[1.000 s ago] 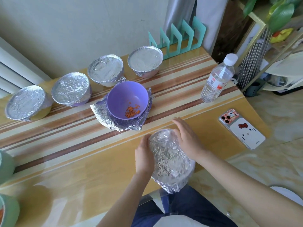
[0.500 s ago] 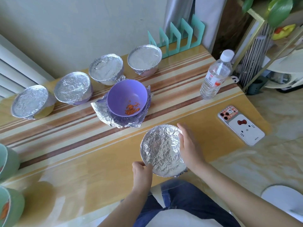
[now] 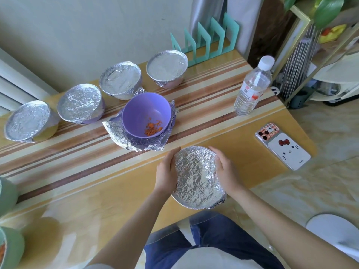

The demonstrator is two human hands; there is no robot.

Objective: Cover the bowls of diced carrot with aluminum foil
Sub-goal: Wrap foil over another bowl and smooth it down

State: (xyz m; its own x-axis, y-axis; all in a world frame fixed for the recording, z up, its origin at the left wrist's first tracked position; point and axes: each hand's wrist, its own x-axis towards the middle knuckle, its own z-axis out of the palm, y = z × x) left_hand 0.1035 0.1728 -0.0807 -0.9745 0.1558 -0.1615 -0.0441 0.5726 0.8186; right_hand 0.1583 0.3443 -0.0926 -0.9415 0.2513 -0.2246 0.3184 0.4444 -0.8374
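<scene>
At the 9 o'clock edge of the view, two green bowls (image 3: 8,193) are only partly visible, and it cannot be determined whether they are covered. Four foil-covered bowls (image 3: 80,103) stand in a row from 9 o'clock toward 12 o'clock along the far side of the tabletop (image 3: 77,191); these are finished. Just in front of the row, the purple bowl (image 3: 146,113) is open. It holds diced carrot (image 3: 152,129) and stands on a crumpled foil sheet (image 3: 118,133), so it remains to be covered.

The change is at the near edge, at 6 o'clock. The left hand (image 3: 167,171) has moved from the near rim of the foil-wrapped bowl (image 3: 198,175) to its 9 o'clock side. The bowl was tilted on edge one second ago and now faces foil-up, nearly level. The right hand (image 3: 226,171) stays at the 3 o'clock side. On both hands the fingers (image 3: 174,154) lie pressed together and curve along the bowl wall, gripping it. Whether the base rests on the tabletop cannot be determined.

Assessment: the wrap on this bowl appears complete, and the hands are seating the foil edge. The bowl looks ready to join the row.
</scene>
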